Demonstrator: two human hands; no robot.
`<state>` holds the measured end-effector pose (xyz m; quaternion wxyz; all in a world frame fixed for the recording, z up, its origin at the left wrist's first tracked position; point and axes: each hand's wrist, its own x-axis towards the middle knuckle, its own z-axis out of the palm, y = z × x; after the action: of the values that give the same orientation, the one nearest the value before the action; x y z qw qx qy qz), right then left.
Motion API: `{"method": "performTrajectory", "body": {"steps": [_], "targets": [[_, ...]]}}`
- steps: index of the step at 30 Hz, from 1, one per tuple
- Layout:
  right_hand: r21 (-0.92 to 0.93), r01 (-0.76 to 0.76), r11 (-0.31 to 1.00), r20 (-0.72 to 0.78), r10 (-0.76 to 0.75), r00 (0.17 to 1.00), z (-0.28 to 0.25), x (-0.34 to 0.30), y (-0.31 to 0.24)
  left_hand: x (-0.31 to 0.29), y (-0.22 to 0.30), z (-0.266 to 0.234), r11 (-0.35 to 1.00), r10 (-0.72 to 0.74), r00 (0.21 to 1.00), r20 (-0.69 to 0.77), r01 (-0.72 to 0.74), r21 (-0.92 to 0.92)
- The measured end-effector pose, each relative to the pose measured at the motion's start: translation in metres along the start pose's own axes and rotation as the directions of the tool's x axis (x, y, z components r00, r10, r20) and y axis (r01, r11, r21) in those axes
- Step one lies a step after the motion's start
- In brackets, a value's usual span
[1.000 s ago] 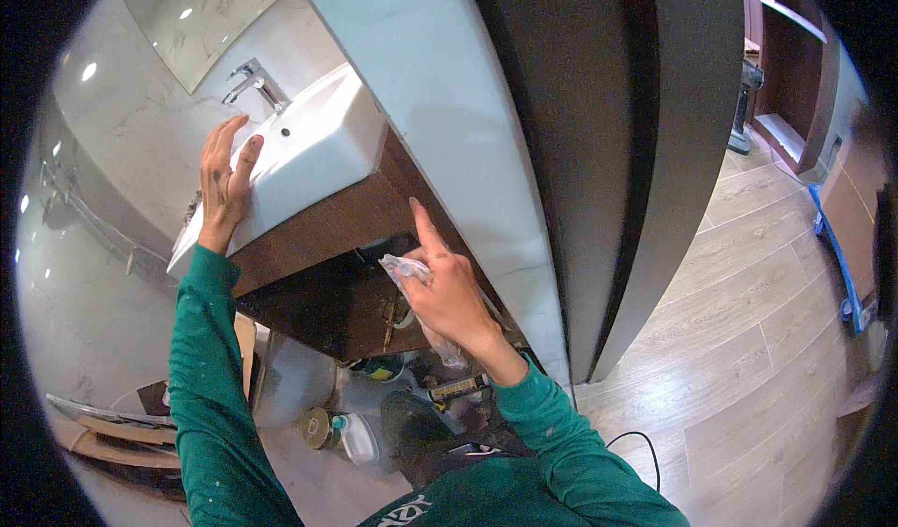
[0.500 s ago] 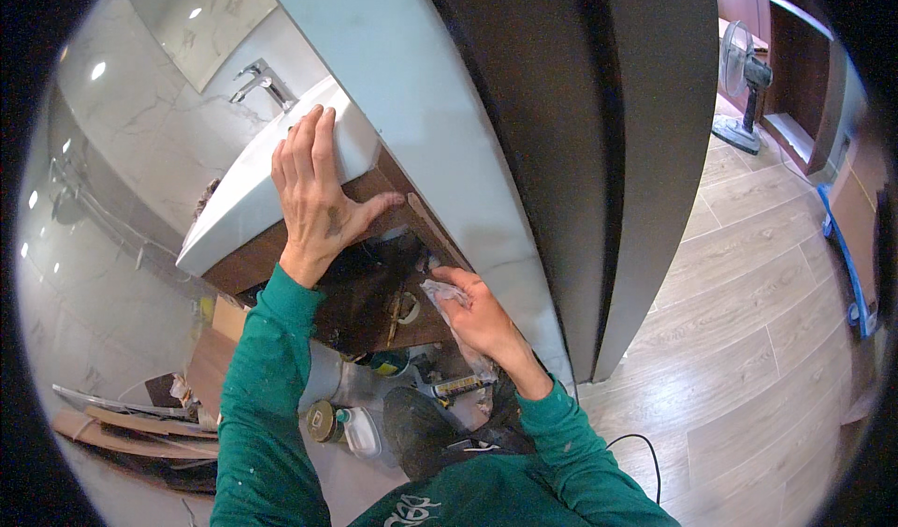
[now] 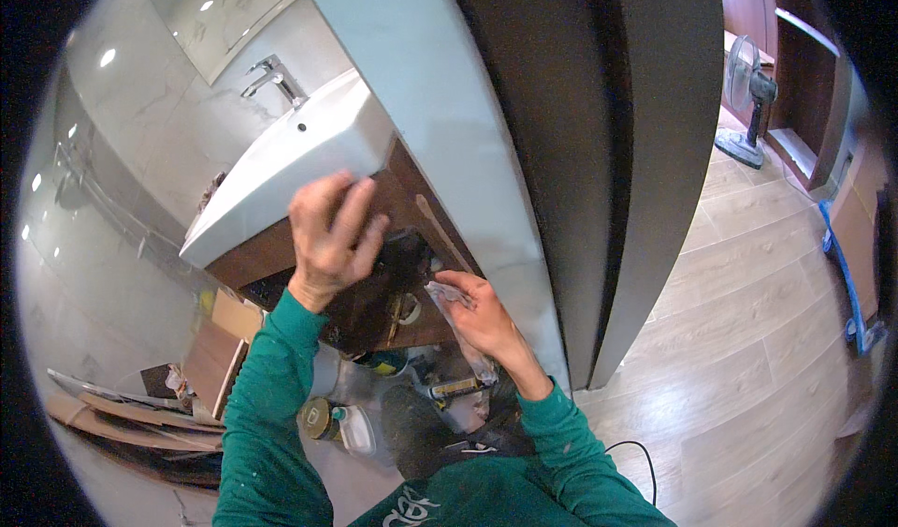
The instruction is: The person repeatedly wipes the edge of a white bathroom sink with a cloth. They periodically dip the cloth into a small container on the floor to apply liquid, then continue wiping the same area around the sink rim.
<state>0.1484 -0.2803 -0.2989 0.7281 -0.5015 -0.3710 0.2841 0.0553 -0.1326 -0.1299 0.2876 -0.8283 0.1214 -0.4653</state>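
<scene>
My left hand (image 3: 333, 239) hovers before the brown vanity cabinet (image 3: 404, 190), below the front edge of the white washbasin (image 3: 323, 134). It is empty, its fingers bent, apart and slightly blurred. Lower and to the right, my right hand (image 3: 485, 319) is closed on a crumpled translucent plastic bag (image 3: 449, 295), which hangs down under the palm. Its thumb and forefinger meet near the cabinet's open front; whether they pinch anything else is too small to tell. Behind that hand, a roll of tape (image 3: 410, 310) lies inside the dark cabinet.
A marbled wall edge (image 3: 421, 97) and a dark panel (image 3: 552, 153) rise close on the right. Below are a sealant tube (image 3: 455, 389), a round tin (image 3: 318, 419) and a white bottle (image 3: 357, 430). Cardboard pieces (image 3: 122, 424) lie at left; a fan (image 3: 752, 97) stands far right.
My left hand has come off the washbasin's edge and moved down, its fingers curling. My right hand stays nearly in place with the plastic bag. The view has shifted slightly.
</scene>
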Motion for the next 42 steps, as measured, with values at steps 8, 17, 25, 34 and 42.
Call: {"method": "performTrajectory", "body": {"steps": [8, 17, 25, 34, 42], "targets": [[-0.233, 0.102, 0.967, -0.069, -0.121, 0.99, -0.001, 0.0, 0.0, -0.003, 0.015, 0.011, 0.999, 0.012, 0.919, 0.393, -0.03, 0.041], [-0.315, 0.062, 0.947, -0.115, -0.103, 0.988, -0.002, -0.003, 0.001, 0.001, 0.015, -0.013, 0.992, 0.014, 0.987, 0.162, 0.006, -0.123], [-0.423, 0.2, 0.884, -0.277, -0.336, 0.9, 0.01, 0.001, 0.007, -0.036, -0.005, -0.048, 0.967, -0.217, 0.976, -0.004, 0.215, -0.137], [0.123, 0.055, 0.991, -0.196, -0.03, 0.98, 0.027, -0.004, 0.018, -0.149, -0.008, -0.101, 0.77, -0.634, 0.771, 0.058, 0.636, -0.044], [0.389, -0.354, 0.85, 0.089, 0.348, 0.933, 0.044, 0.0, 0.021, -0.28, 0.048, -0.158, -0.173, -0.984, -0.178, -0.002, 0.96, -0.222]]}}
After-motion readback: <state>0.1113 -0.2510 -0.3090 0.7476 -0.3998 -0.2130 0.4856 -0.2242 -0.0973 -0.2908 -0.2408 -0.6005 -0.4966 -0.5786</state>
